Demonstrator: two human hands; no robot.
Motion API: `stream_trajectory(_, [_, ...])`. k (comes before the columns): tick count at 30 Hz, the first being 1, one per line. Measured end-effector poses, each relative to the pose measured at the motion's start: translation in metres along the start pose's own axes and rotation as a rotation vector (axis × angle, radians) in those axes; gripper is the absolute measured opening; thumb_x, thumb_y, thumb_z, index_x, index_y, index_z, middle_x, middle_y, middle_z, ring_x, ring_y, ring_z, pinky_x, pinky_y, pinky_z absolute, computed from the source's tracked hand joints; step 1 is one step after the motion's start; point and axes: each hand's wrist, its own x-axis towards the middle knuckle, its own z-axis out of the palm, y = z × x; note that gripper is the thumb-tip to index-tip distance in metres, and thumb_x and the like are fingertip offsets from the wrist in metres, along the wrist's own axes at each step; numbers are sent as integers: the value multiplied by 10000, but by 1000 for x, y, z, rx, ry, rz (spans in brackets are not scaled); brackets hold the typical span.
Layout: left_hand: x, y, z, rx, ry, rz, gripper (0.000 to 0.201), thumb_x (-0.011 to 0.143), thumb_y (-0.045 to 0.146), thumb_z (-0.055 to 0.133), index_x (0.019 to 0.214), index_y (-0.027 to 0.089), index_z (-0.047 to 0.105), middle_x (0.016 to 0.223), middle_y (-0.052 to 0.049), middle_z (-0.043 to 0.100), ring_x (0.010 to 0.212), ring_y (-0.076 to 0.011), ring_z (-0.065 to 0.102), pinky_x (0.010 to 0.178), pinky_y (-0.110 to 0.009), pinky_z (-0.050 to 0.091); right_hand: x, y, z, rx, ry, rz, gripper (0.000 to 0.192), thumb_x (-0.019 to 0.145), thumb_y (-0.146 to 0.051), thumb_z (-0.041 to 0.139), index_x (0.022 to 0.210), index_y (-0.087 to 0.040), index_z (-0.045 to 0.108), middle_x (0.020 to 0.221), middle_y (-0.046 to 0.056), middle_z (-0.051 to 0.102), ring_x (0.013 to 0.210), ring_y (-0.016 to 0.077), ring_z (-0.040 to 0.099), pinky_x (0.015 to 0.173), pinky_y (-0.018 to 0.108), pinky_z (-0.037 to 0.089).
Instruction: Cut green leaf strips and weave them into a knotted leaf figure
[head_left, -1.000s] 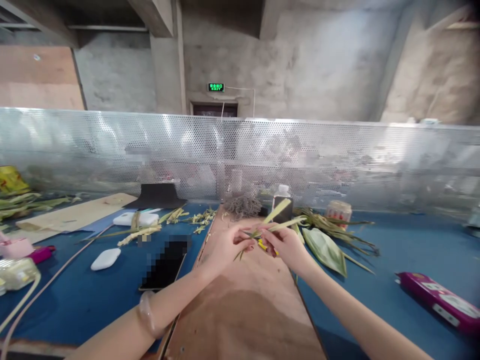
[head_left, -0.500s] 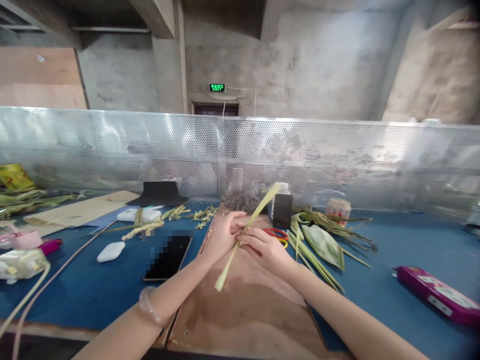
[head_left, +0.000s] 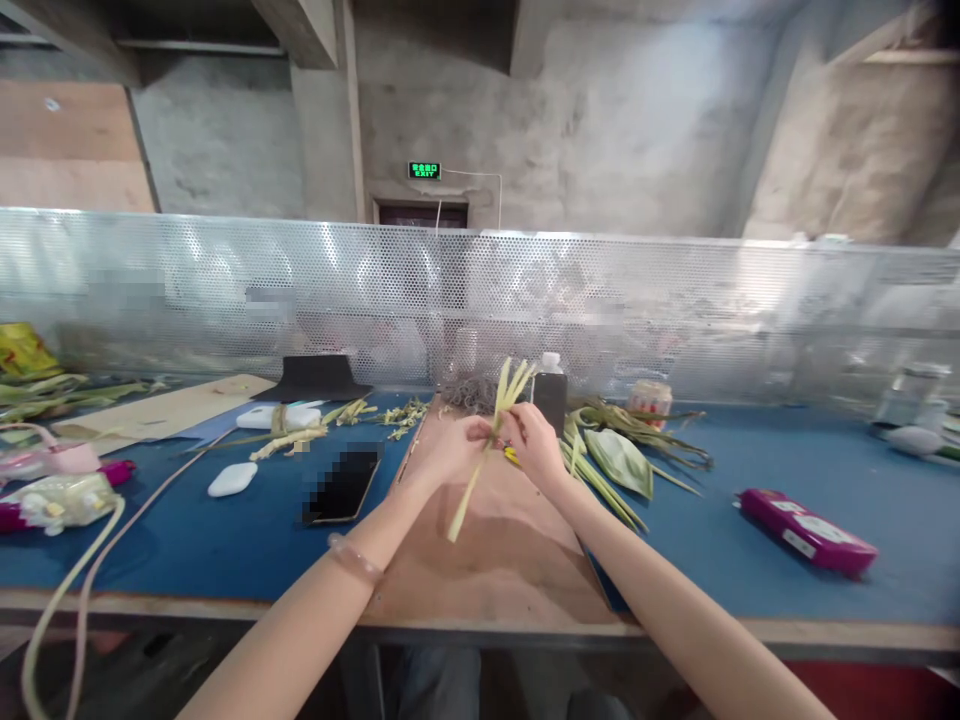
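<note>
Over the wooden board (head_left: 495,580), I have the left hand (head_left: 452,450) and right hand (head_left: 536,445) nearly meeting, both sets of fingers pinched on pale green leaf strips (head_left: 466,500) that fan out beyond them. Loose leaves (head_left: 619,462) lie right of the board; a phone (head_left: 351,488), left.

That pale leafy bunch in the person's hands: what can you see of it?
The leaf bunch looks like thin, flat plant strips, pale yellow-green. Several narrow blades fan out at its upper end; one slim tail slants down toward the wearer, over the brown board. The left hand and right hand hold its middle, hiding whether the strips are joined there.
</note>
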Motion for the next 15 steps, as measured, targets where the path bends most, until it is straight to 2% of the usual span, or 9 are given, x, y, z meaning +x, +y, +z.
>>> stream_trajectory(4, [2,3,11,-30,-57,-21,143,655,203,693,753,127,621,777,-61,701,750,-171,654,779,-317,506,-1,2,6,7,4,91,243,922,-339,417,834,-195,593,803,55,612,767,183,567,755,325,456])
stream_trajectory(10, [1,1,0,9,-6,-19,98,645,164,675,704,170,597,767,-10,699,751,-152,635,777,-295,495,14,4,26,92,-61,257,232,920,-343,518,1016,-147,595,976,46,623,808,149,609,727,335,520])
stream_trajectory(15, [-5,-3,-8,66,-18,-48,86,691,170,633,768,162,596,740,-28,695,655,-137,628,556,-213,471,9,7,29,254,-68,372,256,918,-329,526,1093,-148,574,1038,60,612,837,160,617,716,335,538])
